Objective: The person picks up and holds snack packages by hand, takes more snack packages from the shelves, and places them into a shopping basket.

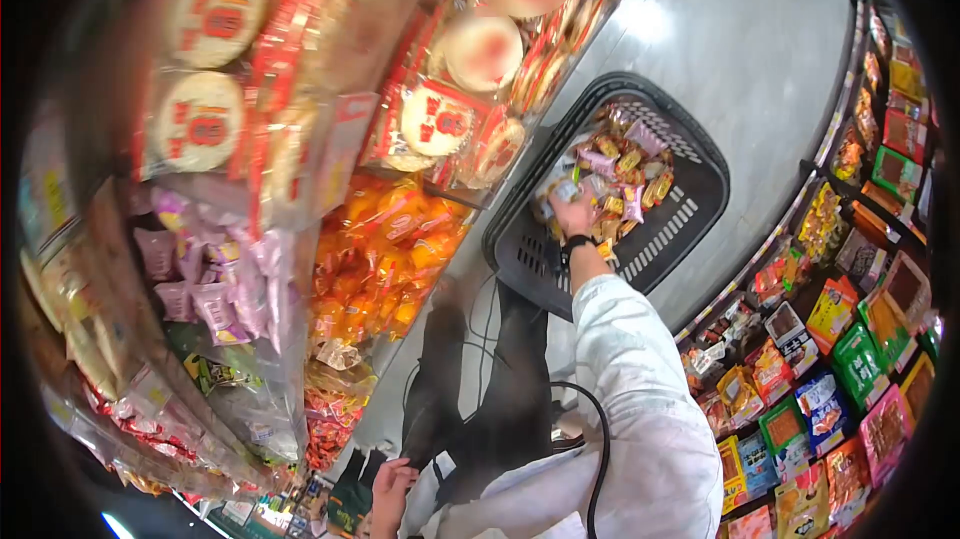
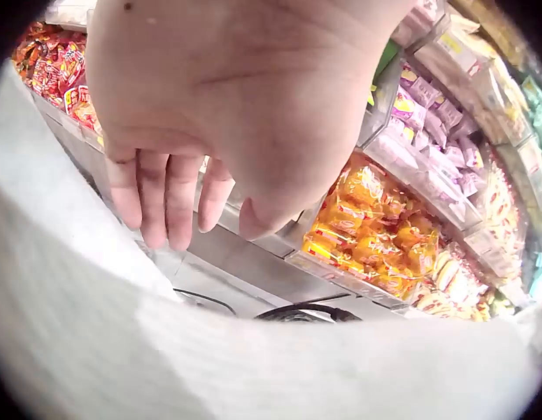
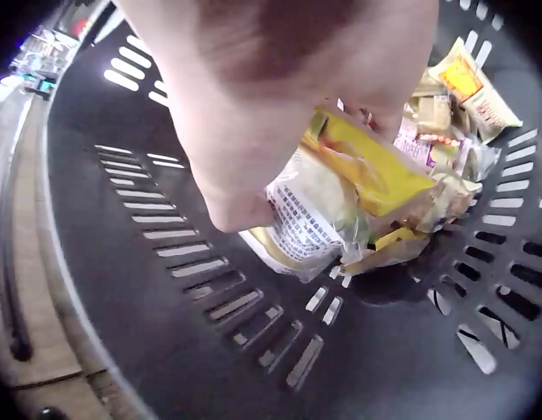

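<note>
My right hand (image 1: 572, 211) reaches down into a black plastic shopping basket (image 1: 690, 229) among small wrapped snacks (image 1: 630, 164). In the right wrist view its thumb lies against a clear snack packet (image 3: 301, 214) with small printed text, which the hand grips. The other fingers are hidden behind the palm. Right beside that packet is a yellow wrapper (image 3: 371, 162). My left hand (image 1: 392, 487) hangs low by the body with loose fingers and holds nothing. Seen from the left wrist, it is in front of the shelf bins, its fingers (image 2: 179, 197) pointing down.
Bins on the left hold orange-wrapped snacks (image 1: 385, 249), purple packets (image 1: 215, 279) and bags of large round crackers (image 1: 210, 29). Shelves of colourful bagged snacks (image 1: 820, 419) line the right. A black cable (image 1: 600, 429) loops by the sleeve, and grey floor (image 1: 740, 49) runs between.
</note>
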Demonstrator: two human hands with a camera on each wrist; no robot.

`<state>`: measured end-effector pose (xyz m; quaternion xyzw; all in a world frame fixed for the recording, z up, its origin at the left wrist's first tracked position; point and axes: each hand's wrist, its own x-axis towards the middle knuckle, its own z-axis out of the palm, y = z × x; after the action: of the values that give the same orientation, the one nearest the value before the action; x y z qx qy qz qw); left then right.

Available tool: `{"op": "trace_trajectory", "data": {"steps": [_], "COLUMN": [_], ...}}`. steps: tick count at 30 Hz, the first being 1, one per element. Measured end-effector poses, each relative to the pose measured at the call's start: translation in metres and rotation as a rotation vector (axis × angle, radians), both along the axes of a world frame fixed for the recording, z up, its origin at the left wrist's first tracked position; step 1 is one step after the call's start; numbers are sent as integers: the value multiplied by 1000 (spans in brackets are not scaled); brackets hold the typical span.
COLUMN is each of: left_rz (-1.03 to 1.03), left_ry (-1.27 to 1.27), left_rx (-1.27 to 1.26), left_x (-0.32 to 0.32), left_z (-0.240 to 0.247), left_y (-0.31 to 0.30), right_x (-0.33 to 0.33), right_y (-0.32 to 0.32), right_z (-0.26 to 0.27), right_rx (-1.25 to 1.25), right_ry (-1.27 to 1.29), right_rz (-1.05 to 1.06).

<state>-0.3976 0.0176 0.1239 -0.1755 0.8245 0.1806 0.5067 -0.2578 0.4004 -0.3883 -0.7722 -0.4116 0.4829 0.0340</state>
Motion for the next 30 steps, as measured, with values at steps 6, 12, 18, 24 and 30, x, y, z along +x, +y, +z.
{"op": "trace_trajectory", "data": {"steps": [6,12,18,24,30], "left_rz": [63,104,94,-87,-134], "left_ry": [17,39,111,230,343], "left_rx": [136,327,612,839,1096], "left_x": [-6,-14,-28,-59,-101], "left_z": [26,37,36,54,75], "left_y": [-6,-14,-31,-62,-96], "right_x": [48,69,40,-31,-107], "right_y": [-40,-41,-23,-53,-167], "right_z": [48,194,318,465,610], "right_rx": [198,185,276,512,235], "right_ry": [226,483,531,676,935], "right_rz": [-120,-161,140,526,897]}}
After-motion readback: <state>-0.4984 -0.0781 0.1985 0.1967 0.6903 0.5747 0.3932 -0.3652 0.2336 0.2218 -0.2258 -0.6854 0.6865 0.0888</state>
